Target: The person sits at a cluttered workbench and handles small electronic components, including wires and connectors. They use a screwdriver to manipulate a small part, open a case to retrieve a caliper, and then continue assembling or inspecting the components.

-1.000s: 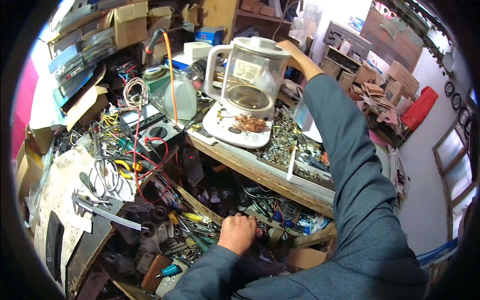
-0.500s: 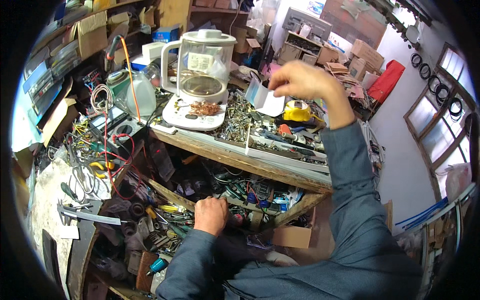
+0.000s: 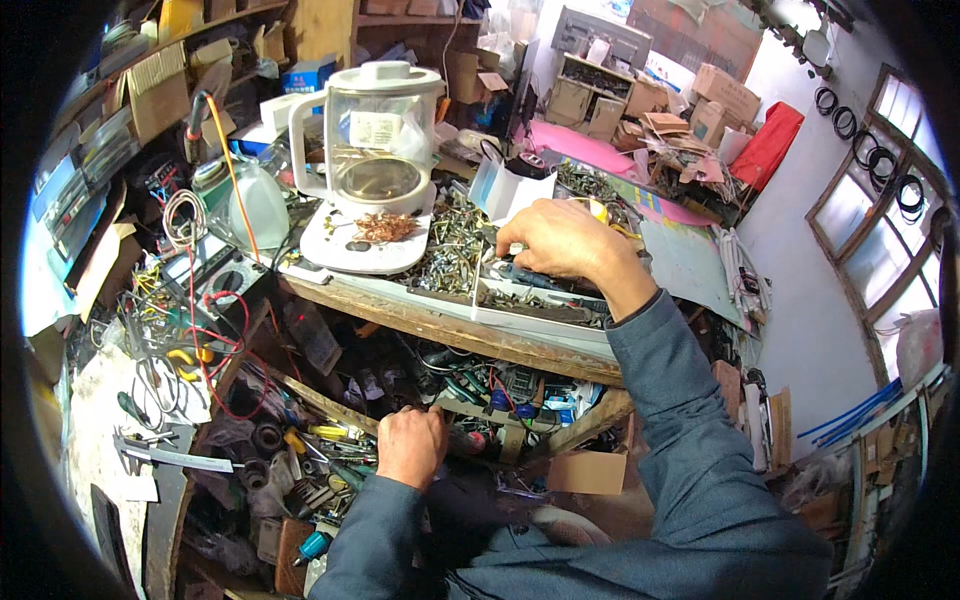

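My right hand point(image 3: 562, 240) is over the tray point(image 3: 545, 314) of hand tools and loose metal parts on the bench. Its fingers are bent and drawn together at the edge of a heap of screws point(image 3: 450, 245); whatever is between the fingertips is hidden. Just behind it stands a folded white and blue card point(image 3: 505, 197), and a yellow tape measure point(image 3: 599, 211) is partly covered by the hand. Lower down, my left hand point(image 3: 410, 447) is closed in a fist below the bench front, by a drawer full of tools. What it grips, if anything, cannot be seen.
A glass kettle point(image 3: 380, 150) stands on its white base point(image 3: 355, 250), with copper wire point(image 3: 386, 228) lying on the base. At the left are a multimeter point(image 3: 232, 280) with red leads and a cluttered side board point(image 3: 95, 400). The wooden bench edge point(image 3: 450, 332) runs between my hands.
My right hand has come down and nearer, from above the tape measure to the tray. The left hand stays closed in about the same place. The whole view has shifted slightly.
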{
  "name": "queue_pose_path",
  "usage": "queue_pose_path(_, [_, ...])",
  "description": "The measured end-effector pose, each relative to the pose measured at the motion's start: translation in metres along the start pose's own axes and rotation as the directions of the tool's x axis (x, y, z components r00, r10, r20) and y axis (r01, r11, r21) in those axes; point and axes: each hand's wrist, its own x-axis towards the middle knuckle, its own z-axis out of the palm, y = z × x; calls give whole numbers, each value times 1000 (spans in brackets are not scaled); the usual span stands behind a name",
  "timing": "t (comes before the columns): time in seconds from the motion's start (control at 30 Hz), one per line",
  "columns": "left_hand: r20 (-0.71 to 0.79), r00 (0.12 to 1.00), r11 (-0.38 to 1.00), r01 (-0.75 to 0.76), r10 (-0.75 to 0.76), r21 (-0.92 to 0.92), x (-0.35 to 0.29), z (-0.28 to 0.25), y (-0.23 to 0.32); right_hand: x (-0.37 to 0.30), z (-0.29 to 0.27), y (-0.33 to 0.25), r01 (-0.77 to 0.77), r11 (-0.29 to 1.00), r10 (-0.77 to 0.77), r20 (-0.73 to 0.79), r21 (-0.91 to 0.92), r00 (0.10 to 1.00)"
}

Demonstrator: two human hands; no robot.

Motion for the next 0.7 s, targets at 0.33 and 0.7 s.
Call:
queue_pose_path(0.33, [85, 996, 1000, -12, 13, -16, 1, -3, -1, -10, 3, 20, 0, 999, 11, -220, 50, 975])
queue_pose_path(0.7, [147, 989, 999, -3, -4, 47, 3, -7, 3, -11, 2, 20, -3, 1000, 3, -178, -1, 984])
